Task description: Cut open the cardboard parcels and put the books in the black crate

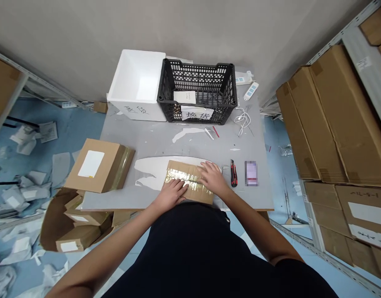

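Left hand (171, 195) and right hand (212, 177) lie open, fingers spread, gripping nothing, on taped cardboard pkg (181, 170) at front of grey table (147, 145) (flat palms, even pressure best for smoothing tape).

Matt cardboard box (181, 169), glossy tape (178, 179), black plastic crate (196, 74), white foam box (136, 85)

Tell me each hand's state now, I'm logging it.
Left hand: open, flat on the brown taped cardboard box, holding nothing.
Right hand: open, flat on the same box, holding nothing.

2 hands (171, 195) — 1 blk crate (196, 65), 1 box cutter (233, 174)
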Tool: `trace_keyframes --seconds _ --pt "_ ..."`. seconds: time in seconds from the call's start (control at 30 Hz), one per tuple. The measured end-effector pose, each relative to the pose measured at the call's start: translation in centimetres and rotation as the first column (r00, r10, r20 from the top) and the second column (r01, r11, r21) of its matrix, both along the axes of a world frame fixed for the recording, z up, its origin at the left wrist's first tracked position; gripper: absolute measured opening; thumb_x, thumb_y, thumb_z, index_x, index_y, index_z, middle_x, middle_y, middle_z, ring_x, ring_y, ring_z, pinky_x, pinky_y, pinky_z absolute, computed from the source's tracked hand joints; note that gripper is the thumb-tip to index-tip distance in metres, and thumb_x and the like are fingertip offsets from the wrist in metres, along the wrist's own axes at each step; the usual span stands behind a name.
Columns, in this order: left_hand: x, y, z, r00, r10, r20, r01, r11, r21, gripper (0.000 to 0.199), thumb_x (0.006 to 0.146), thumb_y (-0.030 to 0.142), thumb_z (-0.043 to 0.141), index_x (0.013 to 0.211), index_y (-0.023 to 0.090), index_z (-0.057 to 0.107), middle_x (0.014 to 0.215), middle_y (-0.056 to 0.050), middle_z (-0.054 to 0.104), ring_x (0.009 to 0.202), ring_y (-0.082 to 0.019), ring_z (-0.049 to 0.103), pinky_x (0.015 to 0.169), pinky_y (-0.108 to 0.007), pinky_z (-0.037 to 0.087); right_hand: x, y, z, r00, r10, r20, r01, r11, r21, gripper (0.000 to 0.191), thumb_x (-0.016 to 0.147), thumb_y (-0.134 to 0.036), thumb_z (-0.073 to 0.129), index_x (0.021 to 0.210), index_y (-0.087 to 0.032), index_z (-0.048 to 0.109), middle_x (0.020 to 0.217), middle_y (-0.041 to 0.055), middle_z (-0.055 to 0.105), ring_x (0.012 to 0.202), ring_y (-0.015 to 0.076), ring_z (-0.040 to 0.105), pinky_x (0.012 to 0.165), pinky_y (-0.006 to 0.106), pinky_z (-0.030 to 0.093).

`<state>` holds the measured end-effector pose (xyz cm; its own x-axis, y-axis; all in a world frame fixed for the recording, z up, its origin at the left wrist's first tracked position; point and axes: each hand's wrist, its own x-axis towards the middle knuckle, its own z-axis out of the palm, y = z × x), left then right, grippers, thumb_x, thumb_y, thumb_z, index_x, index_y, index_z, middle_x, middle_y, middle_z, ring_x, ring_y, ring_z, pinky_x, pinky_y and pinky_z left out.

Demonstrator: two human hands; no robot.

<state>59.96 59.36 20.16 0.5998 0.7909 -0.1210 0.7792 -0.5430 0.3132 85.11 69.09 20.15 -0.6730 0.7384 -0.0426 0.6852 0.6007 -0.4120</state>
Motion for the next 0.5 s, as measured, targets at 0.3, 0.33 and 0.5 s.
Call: trace_keyframes --seconds 0.3,0.33,0.5 --pt "0.3 -0.1 -1.3 0.998 0.056 -0.032 -0.058 0.993 -0.101 0.053 0.087 0.04 0.063 0.135 0.021 0.052 0.137 -0.016 0.054 0.13 -0.032 0.045 0.106 -0.05 0.037 -4.5 -1.0 -1.7 0.923 0.054 0.38 -0.038 0.998 -0.05 0.065 0.09 -0.03 0.057 0.149 -0.015 0.035 0.154 0.0263 0.029 0.136 0.0432 0.036 0.108 0.062 0.024" --pt "0.3 0.0 -1.5 0.998 0.056 -0.035 -0.06 0.993 -0.103 0.054 0.086 0.04 0.064 0.135 0.021 0.052 0.138 -0.016 0.054 0.13 -0.032 0.045 0.105 -0.05 0.037 -4.9 -1.1 -1.6 0.917 0.043 0.398 -0.028 0.999 -0.043 0.062 0.091 -0.025 0.052 0.149 -0.013 0.035 0.153 0.0281 0.03 0.135 0.0436 0.038 0.108 0.063 0.025" --pt "0.5 0.3 -2.5 0.995 0.043 -0.095 -0.053 0.992 -0.114 0.056 0.086 0.044 0.064 0.134 0.018 0.054 0.141 -0.019 0.052 0.129 -0.033 0.048 0.105 -0.05 0.036 -6.2 -0.6 -0.2 0.892 0.025 0.451 -0.017 1.0 -0.022 0.059 0.09 -0.012 0.041 0.149 -0.011 0.035 0.141 0.0324 0.045 0.12 0.0404 0.054 0.096 0.061 0.038"
